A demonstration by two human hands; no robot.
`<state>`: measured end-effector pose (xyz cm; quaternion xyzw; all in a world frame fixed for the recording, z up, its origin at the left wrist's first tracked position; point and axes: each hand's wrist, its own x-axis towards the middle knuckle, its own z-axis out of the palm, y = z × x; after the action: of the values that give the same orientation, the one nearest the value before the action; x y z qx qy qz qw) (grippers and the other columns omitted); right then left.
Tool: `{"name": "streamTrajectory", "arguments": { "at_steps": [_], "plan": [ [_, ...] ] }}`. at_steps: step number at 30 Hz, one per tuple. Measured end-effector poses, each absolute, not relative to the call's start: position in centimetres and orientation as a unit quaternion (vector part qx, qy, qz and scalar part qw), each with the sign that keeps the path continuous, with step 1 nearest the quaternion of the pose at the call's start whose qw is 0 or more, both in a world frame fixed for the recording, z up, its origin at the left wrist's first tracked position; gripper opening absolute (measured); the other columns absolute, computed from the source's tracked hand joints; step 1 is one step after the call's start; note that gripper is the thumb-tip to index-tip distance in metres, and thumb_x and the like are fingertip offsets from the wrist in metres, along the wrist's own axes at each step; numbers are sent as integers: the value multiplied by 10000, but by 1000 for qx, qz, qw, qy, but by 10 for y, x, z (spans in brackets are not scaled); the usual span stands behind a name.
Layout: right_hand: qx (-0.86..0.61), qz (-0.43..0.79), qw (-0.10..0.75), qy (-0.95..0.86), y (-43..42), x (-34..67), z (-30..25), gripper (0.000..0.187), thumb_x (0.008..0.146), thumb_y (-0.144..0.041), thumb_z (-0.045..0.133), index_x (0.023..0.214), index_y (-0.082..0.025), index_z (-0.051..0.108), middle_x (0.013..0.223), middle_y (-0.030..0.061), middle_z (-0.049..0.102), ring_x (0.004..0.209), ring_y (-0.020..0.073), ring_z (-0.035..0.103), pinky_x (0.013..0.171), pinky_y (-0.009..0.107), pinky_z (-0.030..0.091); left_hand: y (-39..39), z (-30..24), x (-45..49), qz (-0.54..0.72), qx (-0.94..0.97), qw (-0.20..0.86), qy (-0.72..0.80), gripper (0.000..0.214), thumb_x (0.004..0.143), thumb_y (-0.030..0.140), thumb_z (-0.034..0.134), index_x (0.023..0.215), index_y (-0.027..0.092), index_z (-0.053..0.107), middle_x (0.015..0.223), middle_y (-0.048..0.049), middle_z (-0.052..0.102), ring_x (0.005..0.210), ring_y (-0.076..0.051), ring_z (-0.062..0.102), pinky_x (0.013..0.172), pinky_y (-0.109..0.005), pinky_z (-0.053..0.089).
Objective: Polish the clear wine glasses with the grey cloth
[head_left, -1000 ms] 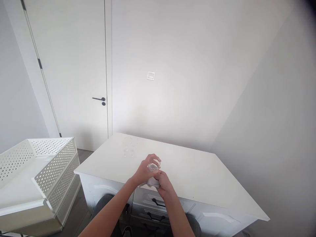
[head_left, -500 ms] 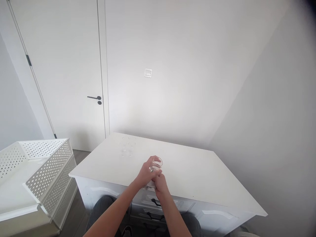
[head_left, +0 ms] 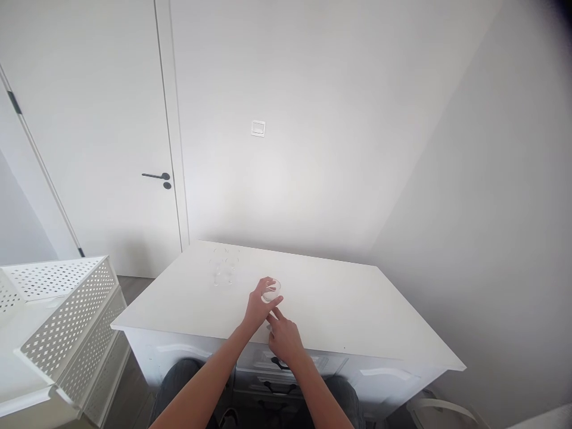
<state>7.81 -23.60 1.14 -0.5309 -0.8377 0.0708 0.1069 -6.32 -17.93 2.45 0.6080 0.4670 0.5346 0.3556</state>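
Observation:
My left hand (head_left: 259, 305) is wrapped round a small clear glass (head_left: 270, 290) above the white desk top (head_left: 339, 310). My right hand (head_left: 282, 337) sits just below and to the right of it, near the desk's front edge, with a finger stretched toward the glass and a little white cloth partly hidden under the fingers. Two or three more clear glasses (head_left: 223, 267) stand together at the back left of the desk.
A white perforated stacking tray (head_left: 58, 322) stands at the left. A white door with a dark handle (head_left: 156, 177) is behind it. White walls close off the back and the right side. Drawer handles (head_left: 279, 363) show under the desk's front edge.
My left hand has carried the glass a little forward and away from my right hand, which has dropped off the glass. The camera has swung to the right.

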Motion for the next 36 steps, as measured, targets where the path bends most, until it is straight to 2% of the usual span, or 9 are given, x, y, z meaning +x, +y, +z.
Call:
{"name": "streamTrajectory", "arguments": {
  "at_steps": [12,16,17,19,21,23,25,29,36],
  "plan": [
    [-571,68,15,-818,-234,78,22,602,875,-97,522,1444,-229,665,1553,144,642,956,262,798,771,364,539,-165,7,-44,514,602,407,456,624,797,394,857,1342,295,569,1425,-92,722,1313,-294,718,1118,-499,552],
    [-596,70,3,-800,-226,83,13,655,878,-108,507,1511,-222,633,1597,161,613,990,293,806,816,406,575,-163,0,-44,493,635,387,452,896,760,385,896,1532,298,451,1631,-130,577,1482,-307,604,1178,-465,516],
    [-605,70,0,-794,-223,88,11,700,885,-117,503,1569,-235,590,1661,158,559,1012,299,808,835,419,584,-163,-2,-47,485,643,360,471,885,803,403,864,1559,287,417,1643,-141,562,1472,-294,612,1164,-444,523],
    [-626,64,-6,-777,-215,101,7,778,910,-146,493,1675,-289,478,1790,116,405,1087,303,802,895,437,597,-165,-5,-61,456,659,290,524,585,979,434,667,1495,254,459,1548,-143,632,1363,-243,677,1083,-388,550],
    [-651,51,-11,-757,-205,122,4,756,957,-191,472,1698,-339,449,1831,52,338,1166,290,784,967,432,594,-167,-8,-84,422,665,251,562,269,1092,398,425,1230,229,581,1284,-111,737,1180,-212,720,982,-352,548],
    [-680,42,-24,-731,-194,149,4,732,977,-206,461,1696,-345,459,1833,41,336,1179,272,777,987,421,592,-169,-10,-111,374,679,227,590,238,1077,379,446,953,228,582,1003,-70,736,957,-219,703,864,-341,512],
    [-703,36,-30,-709,-181,179,5,704,1008,-204,417,1704,-304,453,1829,88,338,1193,289,772,1011,455,583,-171,-10,-136,319,690,203,617,224,1046,326,499,846,232,534,832,-37,678,806,-215,651,765,-323,447],
    [-742,29,-31,-669,-156,233,9,688,1033,-208,383,1711,-312,438,1836,89,318,1266,304,738,1065,467,559,-171,-8,-157,235,704,143,655,225,1023,234,483,798,230,479,819,-55,641,806,-231,623,738,-327,376],
    [-763,44,-17,-645,-120,265,9,718,1016,-171,381,1724,-288,408,1843,96,299,1237,279,736,1050,429,561,-171,-8,-151,149,729,81,663,237,1063,244,374,874,222,516,912,-87,681,857,-243,641,740,-346,350]
  ]
}}
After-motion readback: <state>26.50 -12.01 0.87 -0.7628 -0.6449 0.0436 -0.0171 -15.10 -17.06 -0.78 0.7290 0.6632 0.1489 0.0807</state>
